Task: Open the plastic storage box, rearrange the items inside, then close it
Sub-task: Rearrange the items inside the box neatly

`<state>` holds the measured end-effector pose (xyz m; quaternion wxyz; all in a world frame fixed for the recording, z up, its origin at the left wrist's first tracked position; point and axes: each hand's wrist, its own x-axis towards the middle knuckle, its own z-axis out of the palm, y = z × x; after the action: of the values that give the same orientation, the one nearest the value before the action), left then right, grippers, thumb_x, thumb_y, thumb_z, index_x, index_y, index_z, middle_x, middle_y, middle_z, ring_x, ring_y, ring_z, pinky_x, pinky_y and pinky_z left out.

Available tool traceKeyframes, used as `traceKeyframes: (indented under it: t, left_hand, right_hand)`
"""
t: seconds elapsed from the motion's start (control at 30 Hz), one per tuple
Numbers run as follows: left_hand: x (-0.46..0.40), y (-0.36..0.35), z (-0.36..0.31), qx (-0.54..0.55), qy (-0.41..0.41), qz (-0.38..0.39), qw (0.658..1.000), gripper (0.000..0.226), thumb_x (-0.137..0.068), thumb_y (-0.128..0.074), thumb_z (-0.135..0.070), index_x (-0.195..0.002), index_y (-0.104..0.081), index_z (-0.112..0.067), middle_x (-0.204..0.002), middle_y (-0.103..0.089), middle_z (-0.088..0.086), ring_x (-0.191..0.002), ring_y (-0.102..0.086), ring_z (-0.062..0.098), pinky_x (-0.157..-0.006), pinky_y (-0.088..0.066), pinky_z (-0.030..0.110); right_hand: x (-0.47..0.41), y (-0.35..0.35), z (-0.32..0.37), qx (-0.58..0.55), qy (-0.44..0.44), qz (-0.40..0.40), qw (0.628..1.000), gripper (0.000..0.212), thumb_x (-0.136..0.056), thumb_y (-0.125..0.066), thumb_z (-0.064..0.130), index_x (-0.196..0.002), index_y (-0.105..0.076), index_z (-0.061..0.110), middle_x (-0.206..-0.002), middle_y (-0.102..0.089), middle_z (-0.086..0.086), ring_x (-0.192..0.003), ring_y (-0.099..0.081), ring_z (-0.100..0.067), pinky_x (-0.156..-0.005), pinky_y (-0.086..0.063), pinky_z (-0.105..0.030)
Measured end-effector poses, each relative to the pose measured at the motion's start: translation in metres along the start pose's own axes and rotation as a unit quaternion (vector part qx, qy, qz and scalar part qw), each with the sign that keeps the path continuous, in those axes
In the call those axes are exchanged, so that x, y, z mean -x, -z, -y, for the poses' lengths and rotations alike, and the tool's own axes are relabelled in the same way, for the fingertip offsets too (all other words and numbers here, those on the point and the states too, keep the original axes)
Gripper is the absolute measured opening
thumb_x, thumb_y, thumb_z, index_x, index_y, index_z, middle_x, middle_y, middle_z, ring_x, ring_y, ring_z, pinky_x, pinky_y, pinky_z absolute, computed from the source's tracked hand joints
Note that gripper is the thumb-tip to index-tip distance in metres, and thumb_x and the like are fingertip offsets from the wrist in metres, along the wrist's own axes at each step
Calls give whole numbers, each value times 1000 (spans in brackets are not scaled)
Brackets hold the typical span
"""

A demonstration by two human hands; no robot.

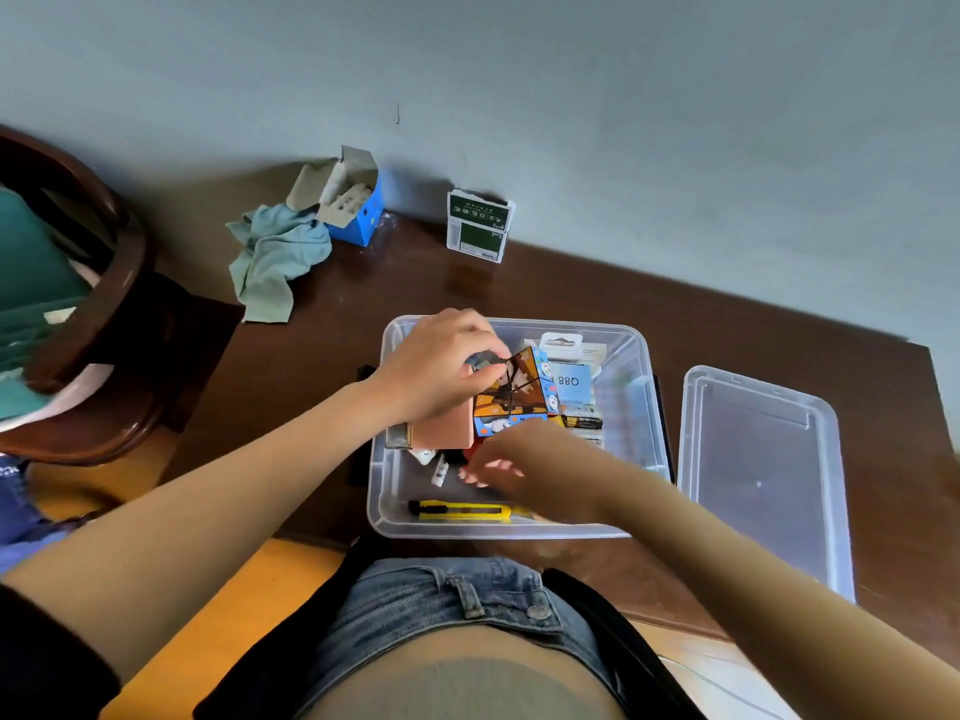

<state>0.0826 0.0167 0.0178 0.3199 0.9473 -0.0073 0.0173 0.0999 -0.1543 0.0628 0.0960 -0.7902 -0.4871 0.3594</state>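
The clear plastic storage box (498, 532) stands open on the brown table, and its lid (758, 459) lies flat to its right. My left hand (436, 366) is over the box's far left part, fingers curled round a small grey round object (480, 360). Next to it are a colourful printed carton (519, 397) and a pink flat box (449, 428). My right hand (530, 465) reaches into the box's middle, blurred, with its fingertips near a red item; whether it holds anything is unclear. A yellow utility knife (462, 510) lies along the front wall.
A green and white carton (479, 226) stands by the wall, with an open blue carton (356, 200) and a crumpled teal cloth (275, 257) to its left. A dark wooden chair (119, 304) stands at the table's left end. My lap is against the table's near edge.
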Motion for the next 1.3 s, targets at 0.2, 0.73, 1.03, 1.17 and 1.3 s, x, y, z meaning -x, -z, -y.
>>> traceKeyframes:
  t: [0.2,0.73,1.03,1.17,1.3]
  left_hand:
    - [43,-2,26,-33,40,-5,999,43,-88,-51,-34,-127,-59,-18,-133,-48,7,-127,-38,27,-106,-28,45]
    - [69,-38,40,-23,92,-79,992,72,-85,-50,-60,-146,-26,-31,-143,-33,1,-130,-32,20,-108,-28,45]
    - [72,-33,32,-8,74,-103,992,62,-90,-62,-30,-145,-35,-21,-143,-37,8,-133,-33,26,-110,-24,47]
    - [66,-29,28,-41,69,-104,991,52,-92,-58,-29,-140,-44,-16,-139,-42,10,-132,-35,29,-113,-17,51]
    - [45,-20,9,-72,51,-171,981,42,-85,-58,-25,-125,-57,-14,-131,-50,12,-126,-43,29,-111,-19,56]
  right_hand:
    - [-74,-56,8,217,13,206,954,19,-90,-43,0,-93,-60,6,-83,-55,-5,-80,-52,-26,-55,-39,-27]
    - [-97,-89,6,119,-46,97,987,31,-92,-46,0,-120,-59,6,-123,-60,-13,-99,-58,-15,-86,-47,-23]
    - [-71,-58,-1,115,105,82,984,25,-93,-54,20,-117,-61,17,-118,-62,0,-107,-55,-20,-76,-37,-18]
    - [-34,-47,-22,-50,66,36,996,14,-90,-62,19,-101,-55,25,-103,-61,10,-92,-59,-10,-82,-50,-31]
    - [4,-32,-47,-110,-3,-26,994,9,-88,-64,22,-93,-57,26,-87,-59,17,-81,-58,-4,-70,-49,-18]
